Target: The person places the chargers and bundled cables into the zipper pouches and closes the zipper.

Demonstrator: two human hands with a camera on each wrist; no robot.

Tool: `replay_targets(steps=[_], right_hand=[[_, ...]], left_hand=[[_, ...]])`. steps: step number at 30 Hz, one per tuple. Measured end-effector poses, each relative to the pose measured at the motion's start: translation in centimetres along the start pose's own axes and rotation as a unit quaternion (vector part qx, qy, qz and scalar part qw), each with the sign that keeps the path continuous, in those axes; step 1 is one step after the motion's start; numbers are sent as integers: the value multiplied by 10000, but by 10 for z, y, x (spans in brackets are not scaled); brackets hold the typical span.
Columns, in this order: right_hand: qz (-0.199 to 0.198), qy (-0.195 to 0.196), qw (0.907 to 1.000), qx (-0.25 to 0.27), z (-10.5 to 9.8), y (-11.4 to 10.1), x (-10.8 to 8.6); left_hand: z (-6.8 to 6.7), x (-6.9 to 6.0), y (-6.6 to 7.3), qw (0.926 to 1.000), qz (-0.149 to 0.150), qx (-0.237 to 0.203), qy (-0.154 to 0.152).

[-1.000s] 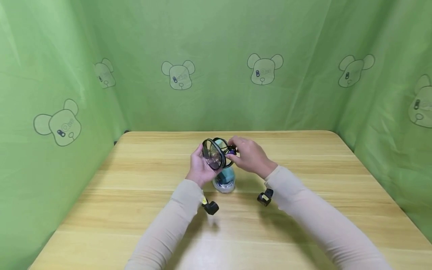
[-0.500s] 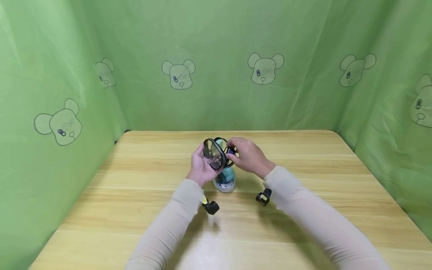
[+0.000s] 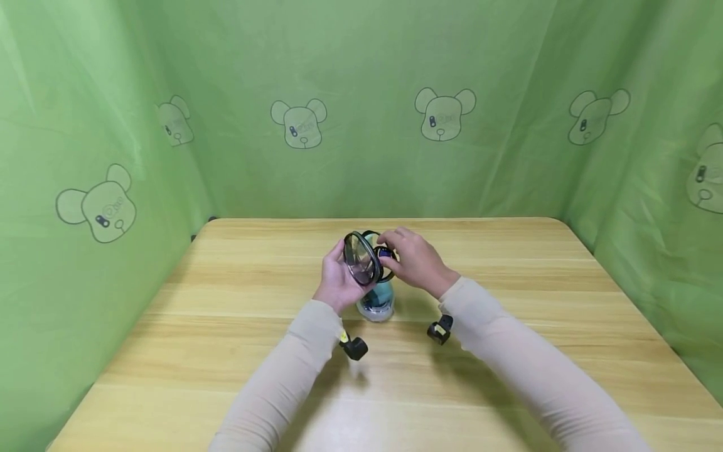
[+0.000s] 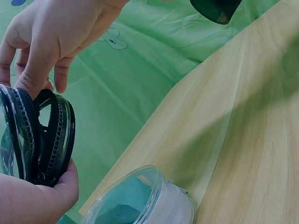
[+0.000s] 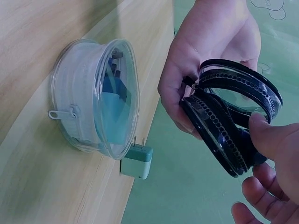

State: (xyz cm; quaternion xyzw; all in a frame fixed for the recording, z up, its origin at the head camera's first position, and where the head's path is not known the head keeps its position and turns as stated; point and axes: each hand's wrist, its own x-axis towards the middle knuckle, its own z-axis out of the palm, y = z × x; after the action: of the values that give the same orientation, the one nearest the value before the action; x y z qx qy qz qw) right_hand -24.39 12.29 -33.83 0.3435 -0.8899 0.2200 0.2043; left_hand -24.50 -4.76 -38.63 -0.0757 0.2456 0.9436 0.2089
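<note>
left hand (image 3: 339, 276) cradles a round clear zip pouch with black trim (image 5: 217, 130), tilted, held above the table (image 3: 226, 270), unzipped and gaping. right hand (image 3: 420, 260), thumb and fingers at the opening, pinches a small dark item (image 3: 385, 253); its exact kind unclear. below, a white-sided clear pouch (image 5: 77, 88) on the table, teal and blue things inside. just beside it, a teal-and-white charger plug (image 5: 136, 161), prongs showing. behind all, green curtain (image 3: 367, 176) with bear-head outlines.

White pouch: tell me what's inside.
Inside the white pouch, a teal item and a dark blue item show; anything deeper, behind the pouch's white side, is covered.
</note>
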Motion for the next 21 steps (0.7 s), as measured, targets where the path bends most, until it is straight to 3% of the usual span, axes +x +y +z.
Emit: replay_targets(steps=[21], right_hand=[[-36, 39, 10000, -56, 1, 2, -1]], left_hand=[[2, 0, -2, 9999, -38, -15, -116]])
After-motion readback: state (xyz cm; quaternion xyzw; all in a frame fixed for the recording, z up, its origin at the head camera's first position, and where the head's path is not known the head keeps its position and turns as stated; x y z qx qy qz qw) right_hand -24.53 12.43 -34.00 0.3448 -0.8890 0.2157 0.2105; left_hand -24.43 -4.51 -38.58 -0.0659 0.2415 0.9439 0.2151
